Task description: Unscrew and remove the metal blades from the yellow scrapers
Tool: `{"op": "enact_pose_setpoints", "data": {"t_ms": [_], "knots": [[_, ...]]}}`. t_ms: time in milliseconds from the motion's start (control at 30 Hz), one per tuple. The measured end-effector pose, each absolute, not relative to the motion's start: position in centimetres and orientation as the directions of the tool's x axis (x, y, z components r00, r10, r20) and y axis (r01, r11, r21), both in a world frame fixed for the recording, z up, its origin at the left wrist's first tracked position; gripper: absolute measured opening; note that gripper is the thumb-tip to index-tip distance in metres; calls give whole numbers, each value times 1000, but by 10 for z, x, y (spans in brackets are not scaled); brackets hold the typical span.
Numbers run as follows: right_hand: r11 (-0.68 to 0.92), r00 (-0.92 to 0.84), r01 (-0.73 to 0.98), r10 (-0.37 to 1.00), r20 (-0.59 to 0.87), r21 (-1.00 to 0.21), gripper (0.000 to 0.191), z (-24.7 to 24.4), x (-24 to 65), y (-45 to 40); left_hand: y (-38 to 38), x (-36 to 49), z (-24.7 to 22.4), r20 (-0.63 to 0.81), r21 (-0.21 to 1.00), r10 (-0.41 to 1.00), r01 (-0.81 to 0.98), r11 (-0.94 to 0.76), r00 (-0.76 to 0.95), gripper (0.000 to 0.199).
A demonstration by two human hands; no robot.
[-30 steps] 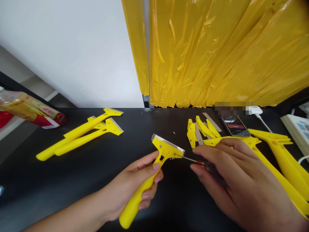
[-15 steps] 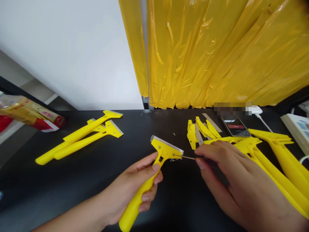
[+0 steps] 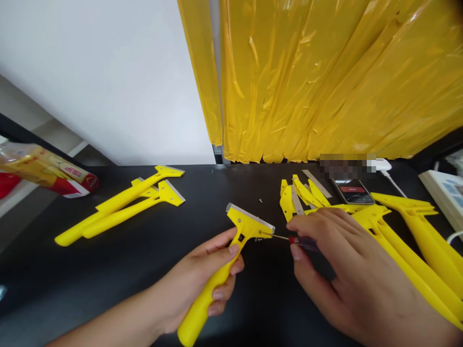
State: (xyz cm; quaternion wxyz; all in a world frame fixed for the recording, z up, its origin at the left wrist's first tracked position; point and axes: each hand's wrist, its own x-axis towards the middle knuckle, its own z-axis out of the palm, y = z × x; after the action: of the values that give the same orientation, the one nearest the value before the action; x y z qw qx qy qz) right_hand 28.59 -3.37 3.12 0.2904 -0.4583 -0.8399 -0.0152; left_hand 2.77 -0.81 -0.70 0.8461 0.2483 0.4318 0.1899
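Observation:
My left hand is wrapped round the handle of a yellow scraper, whose metal blade edge points up and away. Two screw spots show on its head. In my right hand is a small screwdriver with a red and dark see-through handle, held between thumb and forefinger. Its thin shaft reaches to the screw on the right side of the scraper head. Just behind that corner lie several tiny screws, partly hidden. One loose screw lies farther back on the black table.
Several bladed scrapers lie at left near a tipped bottle. At right are yellow clamp plates, loose metal blades, a phone, yellow handles and a white box. Yellow film hangs behind.
My right thumb and forefinger have opened slightly apart, so more of the screwdriver's red and dark handle shows. The scraper and my left hand stay almost in place.

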Motion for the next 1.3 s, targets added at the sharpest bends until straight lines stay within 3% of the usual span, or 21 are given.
{"op": "enact_pose_setpoints", "data": {"t_ms": [200,500,867,1067,1300], "knots": [[565,-384,754,793,474,-335,22,35,289,-34,-8,28,-6,-630,589,534,-101,802,563,32],[657,-415,652,726,548,-377,25,31,285,-38,-9,29,-6,-632,581,498,-61,811,594,32],[658,-435,662,727,531,-359,24,28,282,-36,-11,29,-9,-610,619,503,-29,785,612,28],[657,-468,712,706,531,-247,14,31,278,-36,-13,30,-10,-597,656,516,5,754,614,29],[701,-546,690,668,506,-181,26,41,282,-37,-14,32,-11,-583,718,505,113,687,636,26]]}}
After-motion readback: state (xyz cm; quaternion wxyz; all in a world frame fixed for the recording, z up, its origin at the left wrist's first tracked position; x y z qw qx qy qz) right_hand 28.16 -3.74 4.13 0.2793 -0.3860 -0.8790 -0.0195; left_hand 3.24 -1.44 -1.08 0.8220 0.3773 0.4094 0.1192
